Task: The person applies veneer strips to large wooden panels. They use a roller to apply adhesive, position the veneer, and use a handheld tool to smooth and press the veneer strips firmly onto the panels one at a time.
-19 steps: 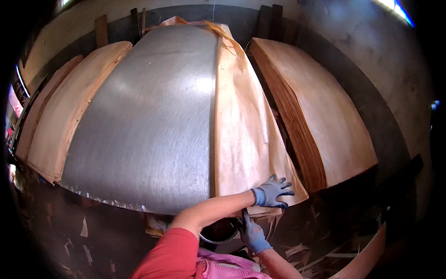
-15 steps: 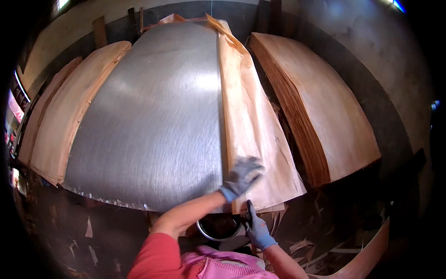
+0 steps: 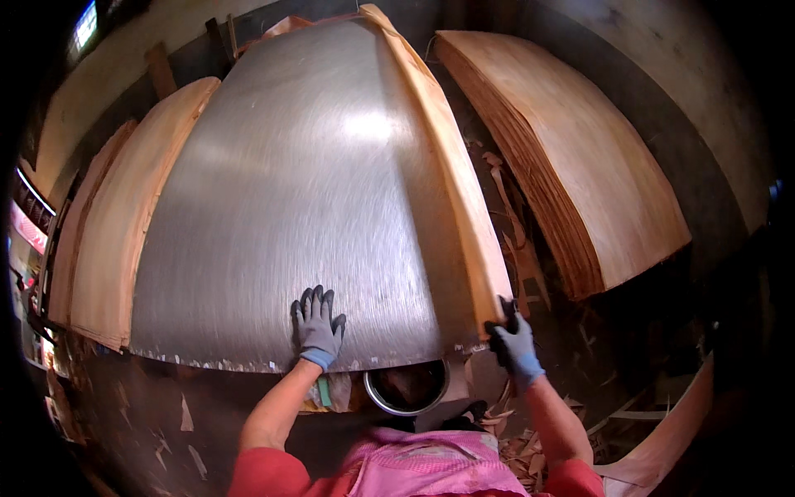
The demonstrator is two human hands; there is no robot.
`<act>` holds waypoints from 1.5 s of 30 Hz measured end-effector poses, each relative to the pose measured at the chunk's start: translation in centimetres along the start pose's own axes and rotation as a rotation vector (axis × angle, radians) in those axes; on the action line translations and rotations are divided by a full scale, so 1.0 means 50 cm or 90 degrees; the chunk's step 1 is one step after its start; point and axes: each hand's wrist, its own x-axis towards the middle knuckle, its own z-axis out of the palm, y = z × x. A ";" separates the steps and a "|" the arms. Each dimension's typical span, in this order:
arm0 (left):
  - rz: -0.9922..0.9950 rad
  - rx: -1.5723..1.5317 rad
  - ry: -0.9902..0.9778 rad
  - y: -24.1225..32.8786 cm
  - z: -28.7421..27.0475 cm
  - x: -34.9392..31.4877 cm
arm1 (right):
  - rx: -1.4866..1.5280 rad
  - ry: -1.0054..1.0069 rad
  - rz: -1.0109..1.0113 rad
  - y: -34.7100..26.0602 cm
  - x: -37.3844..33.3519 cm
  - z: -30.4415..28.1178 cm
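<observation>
A large grey metal sheet (image 3: 281, 207) with a brushed shine covers the middle of the work surface. My left hand (image 3: 317, 330), in a grey glove with dark fingertips, lies flat on it near the front edge, fingers spread. Along the sheet's right side runs a thin, pale wood veneer sheet (image 3: 451, 178), which stands up as a narrow, curved strip. At its near corner my right hand (image 3: 515, 344), gloved alike, is closed on the veneer's edge. Part of those fingers is hidden behind the veneer.
Thick veneer stacks flank the metal sheet: one stack (image 3: 580, 157) at right across a gap, another (image 3: 128, 215) at left. Below the front edge sits a round metal-rimmed basin (image 3: 406, 406). Veneer scraps (image 3: 530, 451) litter the floor. A curved veneer piece (image 3: 671, 431) lies at lower right.
My left hand has moved left off the veneer onto the metal. My right hand has gone rightward and up with the veneer's corner; the veneer went from spread out to a narrow raised strip.
</observation>
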 end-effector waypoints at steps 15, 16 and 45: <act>0.012 0.026 -0.023 0.009 -0.007 0.000 | -0.020 -0.043 -0.026 0.086 -0.034 -0.012; 0.017 0.009 -0.012 0.010 -0.010 0.002 | -0.024 -0.043 -0.063 0.094 -0.034 -0.011; 0.022 0.131 0.000 0.613 0.102 0.360 | -0.379 -0.545 -0.207 0.177 -0.106 -0.151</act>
